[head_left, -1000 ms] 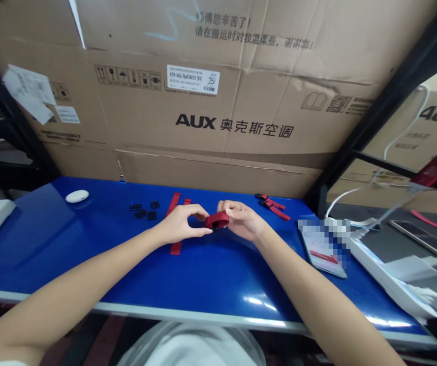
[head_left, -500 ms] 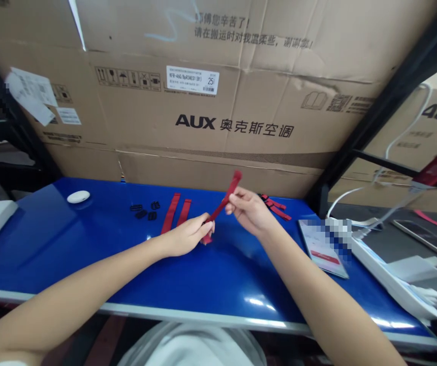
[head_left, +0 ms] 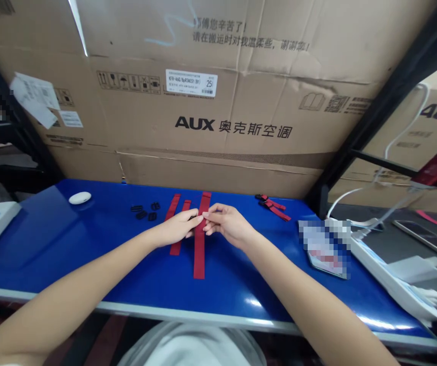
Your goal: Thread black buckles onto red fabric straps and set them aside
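Pinching one red strap (head_left: pixel 199 259) near its middle, my left hand (head_left: pixel 175 229) and right hand (head_left: pixel 233 226) meet above the blue table (head_left: pixel 241 284), fingertips drawn narrow and closed on the webbing; whether its ends touch the tabletop I cannot tell. The strap's long axis runs nearly straight away from me, its far end leaning slightly right, its near, square end pointing back toward my edge. Laid out around it are two more straps (head_left: pixel 173 207) just left, four black buckles (head_left: pixel 152 216) beyond those, one white oval (head_left: pixel 80 198) farther left, and, to the right, one buckled bundle (head_left: pixel 274 206) and one phone (head_left: pixel 323 254).
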### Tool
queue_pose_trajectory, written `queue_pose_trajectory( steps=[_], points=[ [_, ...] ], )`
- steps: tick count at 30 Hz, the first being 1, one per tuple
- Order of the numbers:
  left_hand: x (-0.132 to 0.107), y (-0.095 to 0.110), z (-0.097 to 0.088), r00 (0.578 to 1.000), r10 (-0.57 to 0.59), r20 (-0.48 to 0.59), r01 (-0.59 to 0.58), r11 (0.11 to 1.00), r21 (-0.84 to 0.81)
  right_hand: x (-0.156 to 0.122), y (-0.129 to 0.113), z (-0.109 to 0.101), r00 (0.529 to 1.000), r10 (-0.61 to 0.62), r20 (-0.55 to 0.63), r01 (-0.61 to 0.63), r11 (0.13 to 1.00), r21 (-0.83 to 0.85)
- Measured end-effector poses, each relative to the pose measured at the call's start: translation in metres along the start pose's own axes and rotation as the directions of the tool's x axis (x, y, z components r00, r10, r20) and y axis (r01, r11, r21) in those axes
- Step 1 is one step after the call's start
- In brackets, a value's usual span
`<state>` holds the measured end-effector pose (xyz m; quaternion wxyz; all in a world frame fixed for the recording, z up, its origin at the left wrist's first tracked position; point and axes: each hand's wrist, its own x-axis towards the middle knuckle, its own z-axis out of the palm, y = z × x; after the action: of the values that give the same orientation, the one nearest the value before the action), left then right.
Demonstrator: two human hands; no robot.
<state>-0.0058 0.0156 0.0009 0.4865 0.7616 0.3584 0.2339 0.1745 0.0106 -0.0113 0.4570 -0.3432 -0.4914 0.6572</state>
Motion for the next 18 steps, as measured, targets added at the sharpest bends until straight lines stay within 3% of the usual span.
queue_pose_trajectory(
  steps=[2,4,5,7,8,10,14,18],
  points=[
    [0.002,-0.005,-0.007,0.994,-0.026,-0.110,0.039,0.992,0.121,0.004,0.000,-0.009,0.999,-0.021,-0.031,0.017,0.994,-0.111],
    [0.005,-0.011,-0.018,0.971,0.018,-0.239,0.064,0.940,0.334,0.006,-0.005,-0.027,0.991,-0.062,-0.117,0.013,0.923,-0.385],
    [0.006,-0.015,-0.025,0.958,0.064,-0.280,0.074,0.887,0.456,0.007,-0.008,-0.039,0.972,-0.126,-0.196,-0.010,0.818,-0.575],
    [0.007,-0.025,-0.040,0.948,0.127,-0.292,0.098,0.757,0.646,0.008,-0.015,-0.066,0.904,-0.285,-0.320,-0.154,0.482,-0.862],
    [0.007,-0.030,-0.048,0.948,0.135,-0.289,0.114,0.703,0.702,0.009,-0.018,-0.080,0.868,-0.335,-0.368,-0.256,0.334,-0.907],
    [0.008,-0.039,-0.061,0.938,0.133,-0.320,0.169,0.629,0.759,0.008,-0.023,-0.106,0.830,-0.362,-0.425,-0.402,0.140,-0.905],
    [0.010,-0.050,-0.079,0.908,0.072,-0.413,0.316,0.529,0.788,0.005,-0.027,-0.138,0.776,-0.296,-0.558,-0.573,0.039,-0.818],
    [0.015,-0.055,-0.085,0.887,0.102,-0.451,0.346,0.500,0.794,0.004,-0.025,-0.141,0.778,-0.234,-0.584,-0.601,-0.005,-0.799]
  ],
)
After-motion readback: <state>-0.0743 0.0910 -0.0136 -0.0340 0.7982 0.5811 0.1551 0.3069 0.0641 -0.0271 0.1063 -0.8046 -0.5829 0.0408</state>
